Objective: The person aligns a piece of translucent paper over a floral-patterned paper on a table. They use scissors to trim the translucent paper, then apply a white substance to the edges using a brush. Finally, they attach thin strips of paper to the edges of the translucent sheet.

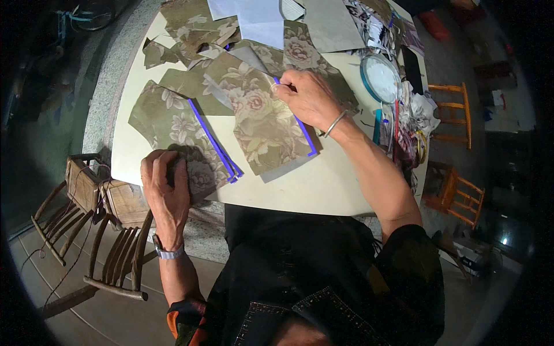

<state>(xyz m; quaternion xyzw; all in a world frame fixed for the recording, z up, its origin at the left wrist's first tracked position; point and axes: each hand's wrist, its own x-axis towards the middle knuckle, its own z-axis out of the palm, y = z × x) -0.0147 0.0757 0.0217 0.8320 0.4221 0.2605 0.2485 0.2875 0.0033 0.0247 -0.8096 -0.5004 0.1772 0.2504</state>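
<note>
Two olive floral fabric pieces lie before me on the cream table. The left piece (175, 116) has a blue-purple strip (207, 134) along its right edge, with several strip ends at the bottom. My left hand (166, 177) rests at that piece's lower left edge, fingers bent; whether they pinch it is hidden. The middle piece (255, 129) has a similar strip (306, 134) down its right edge and a pale backing showing below. My right hand (309, 93) is at its upper right edge, thumb and forefinger closed together on the strip's upper end.
More floral pieces (298, 47), white paper sheets (262, 24) and a grey sheet (333, 26) lie beyond. To the right are a round teal-rimmed dish (381, 80) with white contents, a dark flat object (411, 69) and piled scraps (417, 112). Wooden chairs (117, 255) stand beside the table (294, 194).
</note>
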